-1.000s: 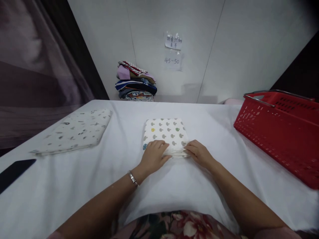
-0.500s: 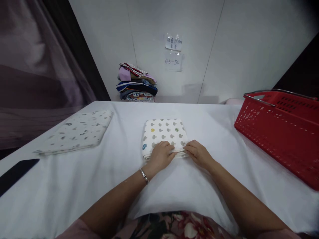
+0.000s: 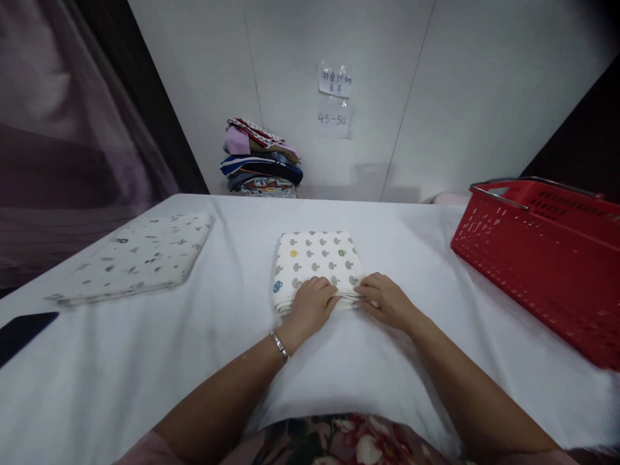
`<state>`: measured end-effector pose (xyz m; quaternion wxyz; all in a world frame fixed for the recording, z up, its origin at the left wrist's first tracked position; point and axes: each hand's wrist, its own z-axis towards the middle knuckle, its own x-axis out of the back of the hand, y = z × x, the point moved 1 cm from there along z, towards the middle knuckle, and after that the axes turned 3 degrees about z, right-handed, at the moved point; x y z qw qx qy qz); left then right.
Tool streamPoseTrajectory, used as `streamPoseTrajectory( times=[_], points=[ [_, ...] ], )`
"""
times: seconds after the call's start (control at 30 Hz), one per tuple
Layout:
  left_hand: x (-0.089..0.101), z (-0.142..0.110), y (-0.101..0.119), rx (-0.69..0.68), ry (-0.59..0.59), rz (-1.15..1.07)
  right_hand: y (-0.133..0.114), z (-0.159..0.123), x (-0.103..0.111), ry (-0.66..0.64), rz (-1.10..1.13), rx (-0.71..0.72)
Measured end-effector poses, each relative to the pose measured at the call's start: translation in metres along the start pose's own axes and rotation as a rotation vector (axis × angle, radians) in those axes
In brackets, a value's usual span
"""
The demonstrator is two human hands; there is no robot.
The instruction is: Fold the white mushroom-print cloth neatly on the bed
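A folded white cloth (image 3: 317, 258) with grey, yellow, green and blue mushroom prints lies flat in front of me. My left hand (image 3: 314, 302) pinches its near edge, fingers on top and thumb at the front. Further right along the same edge, my right hand (image 3: 385, 298) grips the layers between thumb and fingers. Between the hands, several folded layers show at the near edge. My fingers hide part of that edge.
The white-covered table (image 3: 232, 361) carries another folded printed cloth (image 3: 145, 255) at left, beside a dark flat object (image 3: 22, 332). A red basket (image 3: 542, 258) with metal handles stands right. Behind the far edge rises a stack of folded fabrics (image 3: 261, 161), near wall notes (image 3: 334, 119).
The view has shifted slightly, so the surroundings sit a little further left. Both hands stay on the near edge of the mushroom cloth, with the right thumb now tucked closer beneath it.
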<state>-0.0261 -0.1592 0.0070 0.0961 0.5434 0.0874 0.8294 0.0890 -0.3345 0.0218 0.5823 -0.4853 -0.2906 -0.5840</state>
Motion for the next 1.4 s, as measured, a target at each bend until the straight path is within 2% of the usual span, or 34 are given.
streamPoseTrajectory(
  times=[0.2,0.37,0.57,0.77,1.0,1.2,1.4],
  points=[
    [-0.001,0.000,0.000,-0.012,0.007,0.034,0.000,0.000,0.001,-0.007,-0.075,-0.008],
    [-0.001,-0.001,0.003,-0.056,-0.011,0.099,0.002,0.001,-0.007,0.073,-0.142,-0.033],
    [-0.001,-0.002,0.004,-0.052,-0.028,0.085,0.000,0.001,-0.010,0.012,-0.154,-0.051],
    [0.002,-0.004,-0.001,-0.051,-0.045,0.042,0.000,0.000,-0.010,0.075,-0.131,-0.074],
    [0.007,-0.005,-0.002,-0.125,-0.092,0.062,0.001,0.000,-0.016,0.041,-0.162,-0.137],
    [0.021,-0.010,-0.013,-0.054,-0.138,0.057,0.000,0.000,-0.014,-0.024,-0.150,-0.219],
    [0.039,-0.019,-0.033,0.066,-0.189,0.054,-0.006,-0.001,-0.008,-0.080,-0.131,-0.265]
  ],
)
